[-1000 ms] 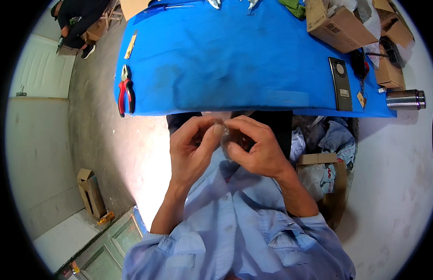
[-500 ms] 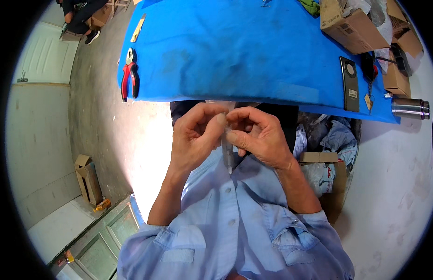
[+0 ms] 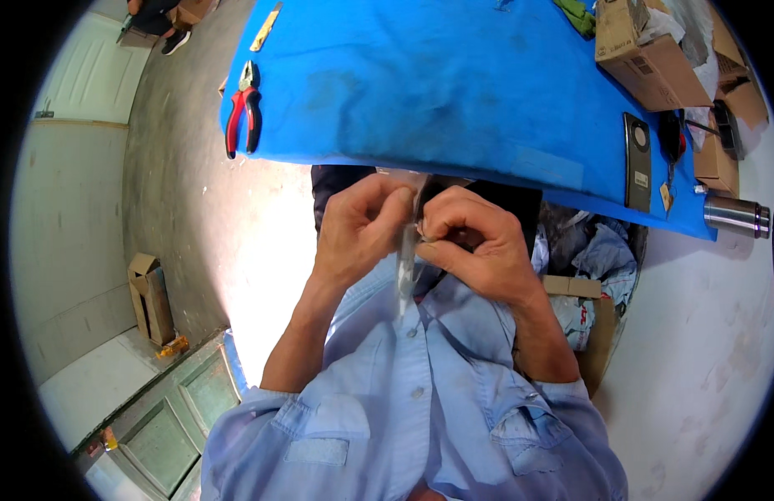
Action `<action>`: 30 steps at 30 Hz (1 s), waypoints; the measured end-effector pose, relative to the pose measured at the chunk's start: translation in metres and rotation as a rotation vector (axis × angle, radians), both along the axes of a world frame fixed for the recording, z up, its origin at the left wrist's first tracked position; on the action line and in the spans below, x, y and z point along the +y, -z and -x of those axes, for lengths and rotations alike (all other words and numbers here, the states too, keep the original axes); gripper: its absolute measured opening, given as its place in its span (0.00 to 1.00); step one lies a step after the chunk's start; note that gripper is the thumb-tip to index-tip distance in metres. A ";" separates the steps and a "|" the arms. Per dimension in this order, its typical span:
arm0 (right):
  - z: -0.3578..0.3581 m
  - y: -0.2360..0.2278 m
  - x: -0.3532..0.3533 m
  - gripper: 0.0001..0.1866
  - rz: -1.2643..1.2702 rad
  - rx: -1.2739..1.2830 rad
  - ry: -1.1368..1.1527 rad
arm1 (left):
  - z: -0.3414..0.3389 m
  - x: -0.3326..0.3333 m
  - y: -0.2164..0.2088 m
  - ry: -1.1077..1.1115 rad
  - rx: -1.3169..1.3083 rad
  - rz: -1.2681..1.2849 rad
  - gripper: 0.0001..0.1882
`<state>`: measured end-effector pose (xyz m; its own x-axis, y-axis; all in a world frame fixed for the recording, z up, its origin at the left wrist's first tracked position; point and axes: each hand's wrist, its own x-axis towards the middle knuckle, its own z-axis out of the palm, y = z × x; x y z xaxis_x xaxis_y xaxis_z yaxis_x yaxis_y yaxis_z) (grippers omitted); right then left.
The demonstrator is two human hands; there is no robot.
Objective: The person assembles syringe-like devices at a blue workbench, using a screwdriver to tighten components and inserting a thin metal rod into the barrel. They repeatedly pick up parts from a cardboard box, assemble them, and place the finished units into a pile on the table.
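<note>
Between my hands hangs a narrow clear plastic bag (image 3: pixel 405 280), its lower end reaching down in front of my shirt. My left hand (image 3: pixel 360 230) pinches the bag's upper part between thumb and fingers. Beside it, my right hand (image 3: pixel 480 242) has its fingers curled and thumb pressed in at the bag's right edge. Something pale or greyish shows through the plastic, but its kind is unclear. Both hands are just short of the blue-covered table's (image 3: pixel 387 100) near edge.
Red-handled pliers (image 3: pixel 243 113) and a utility knife (image 3: pixel 266 27) lie at the table's left. On the right are a dark phone-like slab (image 3: pixel 637 163), a steel flask (image 3: pixel 736 217) and a cardboard box (image 3: pixel 654 67). Below the table, a carton (image 3: pixel 602 342) holds crumpled plastic. A person's shoe (image 3: pixel 176 42) shows far left.
My hands have moved slightly apart, and more of the clear bag shows between them. The whole view has shifted and tilted a little.
</note>
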<state>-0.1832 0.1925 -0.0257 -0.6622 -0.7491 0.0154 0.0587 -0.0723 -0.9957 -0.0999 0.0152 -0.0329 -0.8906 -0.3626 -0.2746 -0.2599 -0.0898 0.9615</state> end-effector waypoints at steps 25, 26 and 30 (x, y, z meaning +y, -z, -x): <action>-0.024 0.025 0.063 0.07 0.078 0.092 0.137 | 0.020 -0.042 -0.017 -0.330 0.058 0.132 0.13; -0.024 0.025 0.063 0.06 0.102 0.003 0.165 | 0.018 -0.041 -0.016 -0.333 0.065 0.126 0.13; -0.021 0.033 0.063 0.02 0.170 -0.304 0.223 | 0.014 -0.044 -0.002 -0.315 0.152 0.000 0.13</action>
<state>-0.1621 0.2556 -0.0589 -0.8016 -0.5903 -0.0947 0.3126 -0.2789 -0.9080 -0.1144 -0.0292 -0.0310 -0.7655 -0.6262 -0.1479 -0.0737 -0.1431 0.9870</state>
